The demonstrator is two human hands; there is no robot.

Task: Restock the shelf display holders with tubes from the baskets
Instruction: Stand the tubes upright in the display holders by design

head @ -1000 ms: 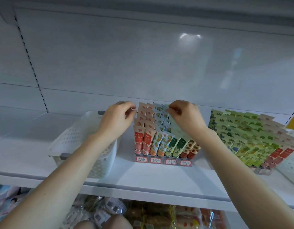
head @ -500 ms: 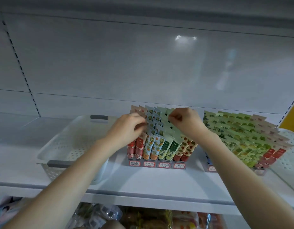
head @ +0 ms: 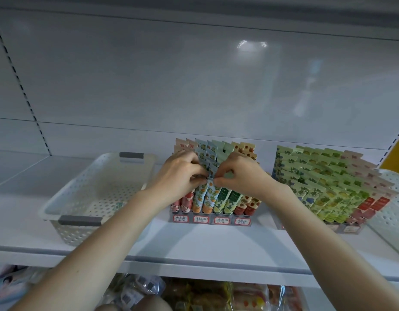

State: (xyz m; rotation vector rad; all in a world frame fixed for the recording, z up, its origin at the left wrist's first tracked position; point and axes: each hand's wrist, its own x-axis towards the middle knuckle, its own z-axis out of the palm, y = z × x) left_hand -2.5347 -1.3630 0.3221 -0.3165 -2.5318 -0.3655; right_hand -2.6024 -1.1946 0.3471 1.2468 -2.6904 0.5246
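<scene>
Head view shows the left hand (head: 180, 176) and the right hand (head: 241, 176) meeting over the display holder (head: 212, 220) on the shelf (head: 194, 245). The fingers of both are curled narrow and pinch the crimped top of a blue orange-print tube (head: 211, 196) standing in the front row. To seat it well, the person should press it straight down into its own slot beside the matching tube and level its top with the neighbours. The white basket (head: 66, 212) stands just left of the holder.
</scene>
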